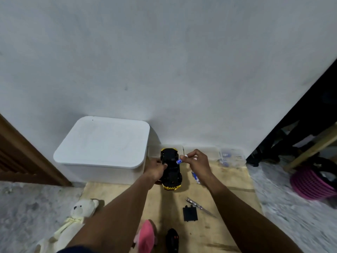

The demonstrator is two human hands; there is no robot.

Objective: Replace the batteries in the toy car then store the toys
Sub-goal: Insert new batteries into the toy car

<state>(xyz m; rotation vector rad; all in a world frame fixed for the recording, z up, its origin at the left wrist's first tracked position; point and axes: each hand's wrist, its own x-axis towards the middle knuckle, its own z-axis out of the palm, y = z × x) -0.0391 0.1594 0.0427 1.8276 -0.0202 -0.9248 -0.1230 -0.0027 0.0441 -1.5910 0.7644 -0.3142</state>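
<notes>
A yellow toy car point(171, 170) lies upside down on a wooden board point(228, 179), black underside up. My left hand point(156, 170) grips its left side. My right hand point(197, 162) pinches a blue battery point(179, 161) just above the car's open underside. More blue batteries point(196, 177) lie on the board under my right wrist. The black battery cover point(190, 213) and a screwdriver point(199, 207) lie nearer to me. A white teddy bear point(80, 212), a pink plush toy point(146, 234) and a black remote point(172, 240) sit at the near edge.
A white lidded storage box point(104, 143) stands against the wall left of the car. Clear plastic containers point(231, 157) line the wall on the right. A pink basket point(308, 183) and dark shelving point(310, 128) are at far right, a wooden door point(21, 157) at far left.
</notes>
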